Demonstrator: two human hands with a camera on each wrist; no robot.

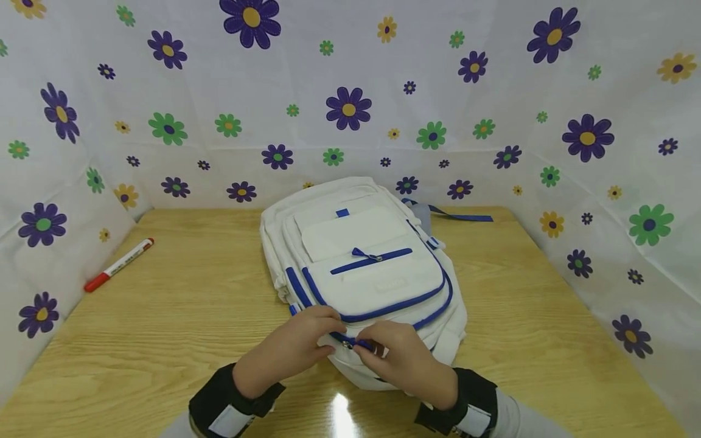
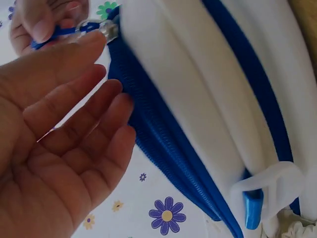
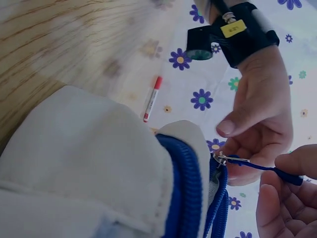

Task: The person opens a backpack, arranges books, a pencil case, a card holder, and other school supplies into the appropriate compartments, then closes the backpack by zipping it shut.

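A white backpack [image 1: 378,286] with blue zippers lies on the wooden table, its top end toward me. My right hand [image 1: 402,356] pinches the blue cord pull [image 3: 290,177] of a zipper between thumb and fingers. That cord runs to a metal slider [image 3: 221,159] on the blue zipper [image 2: 158,134]. Beside the slider is my left hand [image 1: 298,340], its fingers loosely bent along the zipper edge, with the thumb apart from them. In the left wrist view, the left thumb tip appears close to the slider; whether it touches cannot be told.
A red-capped white marker [image 1: 119,265] lies at the table's left side. Behind the backpack, a blue strap [image 1: 462,216] stretches right. Flower-printed white cloth [image 1: 306,73] walls in the wooden table [image 1: 181,328] at the back and both sides.
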